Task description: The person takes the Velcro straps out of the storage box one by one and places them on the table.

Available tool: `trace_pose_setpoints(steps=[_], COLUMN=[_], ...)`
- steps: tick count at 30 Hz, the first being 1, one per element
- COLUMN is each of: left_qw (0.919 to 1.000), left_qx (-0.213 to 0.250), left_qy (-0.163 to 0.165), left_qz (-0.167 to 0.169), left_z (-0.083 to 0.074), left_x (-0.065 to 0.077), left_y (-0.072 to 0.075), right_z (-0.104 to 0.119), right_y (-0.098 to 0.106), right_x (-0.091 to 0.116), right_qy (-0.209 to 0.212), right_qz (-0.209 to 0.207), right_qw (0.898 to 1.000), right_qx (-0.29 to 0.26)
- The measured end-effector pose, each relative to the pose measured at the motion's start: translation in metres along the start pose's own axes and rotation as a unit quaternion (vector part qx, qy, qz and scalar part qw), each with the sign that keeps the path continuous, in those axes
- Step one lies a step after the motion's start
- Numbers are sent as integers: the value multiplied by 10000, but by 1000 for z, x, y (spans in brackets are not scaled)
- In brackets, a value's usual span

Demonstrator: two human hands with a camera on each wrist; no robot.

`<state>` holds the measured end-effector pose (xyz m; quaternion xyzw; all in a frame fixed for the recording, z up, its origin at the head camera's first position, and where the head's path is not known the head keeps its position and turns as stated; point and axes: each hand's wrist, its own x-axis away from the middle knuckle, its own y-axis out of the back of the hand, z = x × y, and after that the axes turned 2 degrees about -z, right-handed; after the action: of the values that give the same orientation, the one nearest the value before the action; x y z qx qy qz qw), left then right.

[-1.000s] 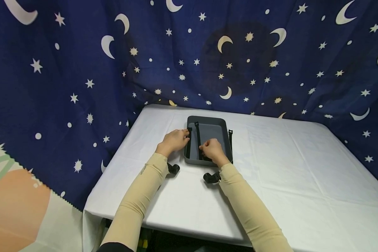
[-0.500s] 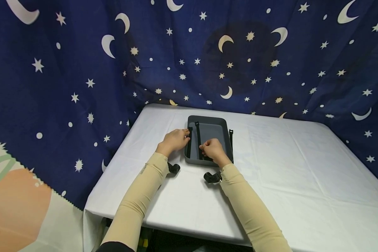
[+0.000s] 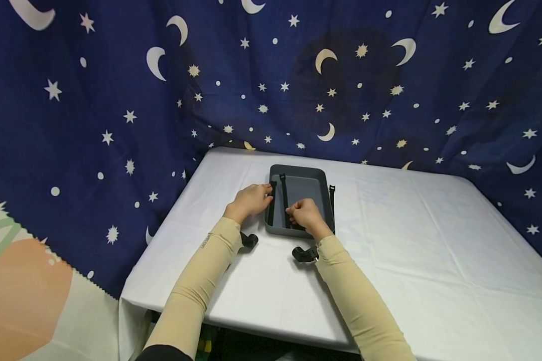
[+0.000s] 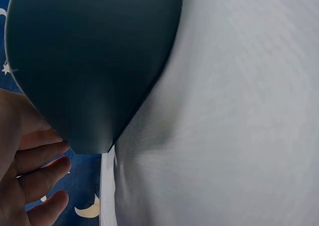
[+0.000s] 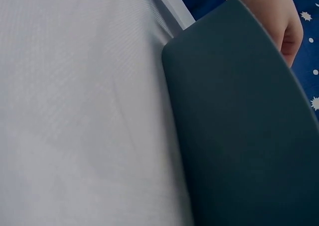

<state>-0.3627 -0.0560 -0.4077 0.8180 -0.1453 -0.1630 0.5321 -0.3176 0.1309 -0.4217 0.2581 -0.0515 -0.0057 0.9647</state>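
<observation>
A grey rectangular tray (image 3: 304,188) lies on the white tablecloth, with black straps in it. Each strap has a small slotted head at its far end. One strap (image 3: 271,208) runs along the left wall, and another strap (image 3: 284,193) lies just right of it. My right hand (image 3: 306,212) pinches this second strap towards its near end, fingers curled; its wrist view has the tray wall hiding the fingertips. At the left rim is my left hand (image 3: 251,198), its fingers loosely bent over the edge near the first strap's head. The left wrist view shows these fingers (image 4: 47,178) apart.
A third black strap (image 3: 331,198) stretches along the tray's right side. Black wrist-camera mounts (image 3: 303,254) stick out below both wrists, close over the tablecloth (image 3: 411,240). Behind the table hangs a blue curtain (image 3: 271,70) with moons and stars.
</observation>
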Motion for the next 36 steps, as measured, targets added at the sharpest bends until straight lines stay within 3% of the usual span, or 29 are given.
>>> trace_pose_setpoints(steps=[36], left_qw=[10000], left_qx=[42], left_qy=[-5], left_qz=[46], left_z=[-1], left_x=[2], left_y=[1], right_z=[-6], right_y=[15], right_x=[2], right_qy=[276], right_qz=[171], right_qw=[9993], right_qx=[-208])
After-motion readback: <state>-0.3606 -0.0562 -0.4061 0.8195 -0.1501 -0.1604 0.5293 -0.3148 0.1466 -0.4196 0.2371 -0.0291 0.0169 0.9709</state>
